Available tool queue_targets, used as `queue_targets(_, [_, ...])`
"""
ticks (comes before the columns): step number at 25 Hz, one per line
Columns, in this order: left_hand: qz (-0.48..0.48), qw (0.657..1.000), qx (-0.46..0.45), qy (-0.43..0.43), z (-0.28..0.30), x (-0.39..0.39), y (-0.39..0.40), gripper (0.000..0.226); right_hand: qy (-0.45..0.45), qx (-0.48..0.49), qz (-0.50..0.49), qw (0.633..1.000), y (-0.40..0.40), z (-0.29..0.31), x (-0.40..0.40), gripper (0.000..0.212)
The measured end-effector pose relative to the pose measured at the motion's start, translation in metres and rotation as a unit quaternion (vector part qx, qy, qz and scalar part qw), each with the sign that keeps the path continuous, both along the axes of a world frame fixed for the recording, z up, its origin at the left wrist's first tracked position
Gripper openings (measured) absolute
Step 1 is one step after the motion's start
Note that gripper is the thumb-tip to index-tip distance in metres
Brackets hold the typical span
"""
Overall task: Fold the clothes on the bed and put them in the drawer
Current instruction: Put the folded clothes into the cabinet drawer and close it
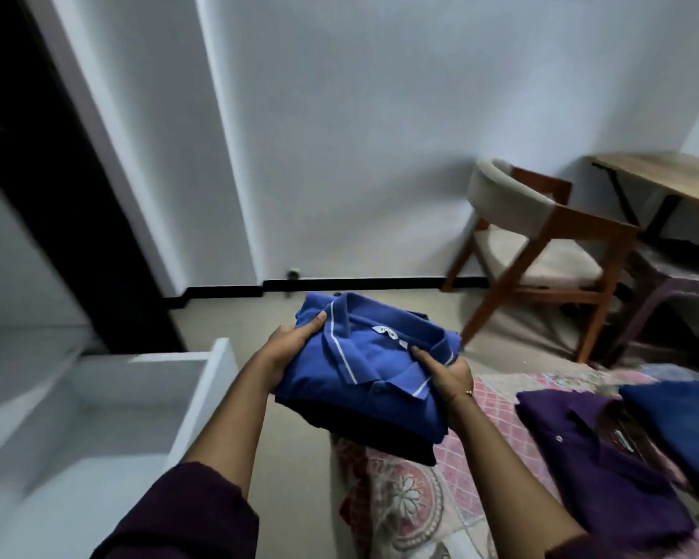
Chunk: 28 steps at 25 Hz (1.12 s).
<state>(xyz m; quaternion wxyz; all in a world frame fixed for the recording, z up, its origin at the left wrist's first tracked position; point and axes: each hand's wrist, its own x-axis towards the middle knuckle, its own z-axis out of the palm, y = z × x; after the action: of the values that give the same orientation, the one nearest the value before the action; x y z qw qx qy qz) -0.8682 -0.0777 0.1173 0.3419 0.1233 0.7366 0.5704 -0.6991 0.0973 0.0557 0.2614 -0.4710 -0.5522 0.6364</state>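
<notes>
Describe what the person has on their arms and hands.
Both forearms are bare. A dark purple sleeve is pushed up near the left elbow, and a bit of the same dark cloth shows at the right elbow. A thin bracelet with a small gold-coloured bead circles the right wrist. No gloves or rings are visible.

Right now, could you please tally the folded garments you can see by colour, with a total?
Blue polo shirt, top of the stack held between left hand and right hand: 1
Dark garment, under it in the stack: 1
Purple shirt, on the bed: 1
Dark blue garment, on the bed: 1
Total: 4
</notes>
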Motion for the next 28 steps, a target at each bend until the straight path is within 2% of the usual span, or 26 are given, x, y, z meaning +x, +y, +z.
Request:
queue_targets(4, [0.122,0.991,0.049,-0.023,0.016,-0.034,-0.101,0.057,-0.017,0.041,0.12,0.992,-0.063,0.031,-0.078,0.094])
queue_targets(6, [0.199,0.977,0.051,-0.051,0.011,-0.045,-0.157,0.062,-0.024,0.06,0.197,0.978,-0.106,0.041,-0.114,0.086])
queue_targets(8, [0.269,0.956,0.079,-0.086,-0.006,-0.054,-0.214,0.06,-0.038,0.065,0.272,0.959,-0.152,0.042,-0.148,0.067])
queue_targets(10, [0.329,0.934,0.071,-0.117,-0.033,-0.055,-0.259,0.068,-0.054,0.087,0.333,0.937,-0.19,0.036,-0.178,0.055])
queue_targets(11, [0.353,0.923,0.069,-0.136,-0.045,-0.053,-0.28,0.073,-0.062,0.1,0.36,0.925,-0.207,0.03,-0.195,0.054])
queue_targets(14, [0.458,0.867,0.075,-0.181,-0.079,-0.047,-0.332,0.069,-0.081,0.109,0.447,0.884,-0.257,0.004,-0.24,0.055])
queue_targets(17, [0.518,0.819,0.1,-0.225,-0.112,-0.051,-0.36,0.066,-0.111,0.108,0.514,0.844,-0.295,-0.02,-0.281,0.052])
queue_targets(24, [0.615,0.723,0.15,-0.278,-0.185,-0.056,-0.378,0.058,-0.211,0.172,0.599,0.753,-0.349,-0.089,-0.346,0.035])
queue_targets(28, [0.654,0.67,0.151,-0.316,-0.229,-0.05,-0.374,0.056,-0.276,0.221,0.647,0.675,-0.367,-0.139,-0.365,0.04])
